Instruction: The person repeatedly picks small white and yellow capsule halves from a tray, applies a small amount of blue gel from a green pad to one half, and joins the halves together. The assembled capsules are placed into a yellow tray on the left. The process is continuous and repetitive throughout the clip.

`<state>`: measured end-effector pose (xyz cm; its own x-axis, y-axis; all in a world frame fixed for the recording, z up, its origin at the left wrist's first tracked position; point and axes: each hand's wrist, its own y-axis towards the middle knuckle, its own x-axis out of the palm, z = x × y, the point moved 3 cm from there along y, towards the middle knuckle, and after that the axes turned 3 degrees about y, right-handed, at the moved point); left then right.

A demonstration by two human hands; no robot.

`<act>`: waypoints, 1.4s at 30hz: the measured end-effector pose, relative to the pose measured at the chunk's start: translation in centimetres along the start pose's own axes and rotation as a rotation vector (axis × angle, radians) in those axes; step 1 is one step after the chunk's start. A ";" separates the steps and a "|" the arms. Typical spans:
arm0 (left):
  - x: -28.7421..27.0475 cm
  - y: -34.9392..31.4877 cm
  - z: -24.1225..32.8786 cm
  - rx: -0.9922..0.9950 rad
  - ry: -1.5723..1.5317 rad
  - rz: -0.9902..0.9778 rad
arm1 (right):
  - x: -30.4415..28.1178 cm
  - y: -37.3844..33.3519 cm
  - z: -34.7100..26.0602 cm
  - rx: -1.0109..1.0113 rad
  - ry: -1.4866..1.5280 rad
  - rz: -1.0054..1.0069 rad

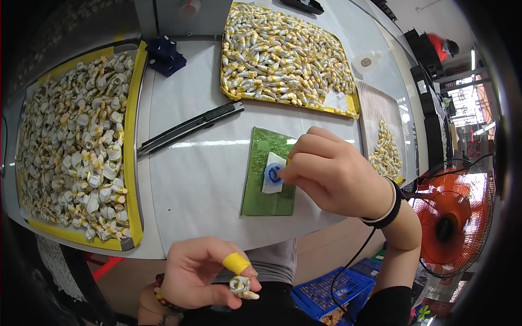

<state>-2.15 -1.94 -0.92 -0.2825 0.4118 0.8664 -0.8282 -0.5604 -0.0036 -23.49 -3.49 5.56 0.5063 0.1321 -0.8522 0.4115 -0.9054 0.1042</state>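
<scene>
My left hand [204, 271], with yellow tape round one finger, is closed in a pinch near the table's front edge. Between thumb and fingertips sits a small white and yellow piece [240, 284] with a round hollow top and a pale tip. Over the green plate [267, 207], my right hand [334, 174] has its fingers pressed together. They meet at the edge of a blue round smear [275, 175] on a white patch [272, 189] lying on that plate. Whatever those fingertips hold is hidden or too small to name.
On the left stands a yellow-edged tray [134, 163] of many white pieces. A second tray [348, 108] of slim pieces lies at the back, a third [375, 98] at right. A black utility knife [190, 127], dark blue cloth [166, 56], white bottle [368, 61] and orange fan [454, 217] are nearby.
</scene>
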 end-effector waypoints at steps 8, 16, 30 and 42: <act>0.6 0.3 0.0 0.142 0.237 0.090 | 0.6 -0.2 -0.4 0.005 0.067 0.108; 1.3 0.4 0.5 0.325 0.770 0.103 | -1.3 -2.5 -4.2 0.068 0.435 0.268; 2.5 1.2 1.0 0.463 1.078 -0.079 | 1.2 -3.8 -6.3 -0.131 0.471 0.304; 3.8 1.9 1.7 0.607 1.165 -0.072 | 0.8 -3.2 -6.1 -0.210 0.502 0.259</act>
<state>-3.97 -2.70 3.24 -0.7494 0.6571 -0.0812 -0.5970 -0.6175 0.5122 -19.76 1.95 7.69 0.8850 0.1385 -0.4446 0.3421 -0.8412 0.4188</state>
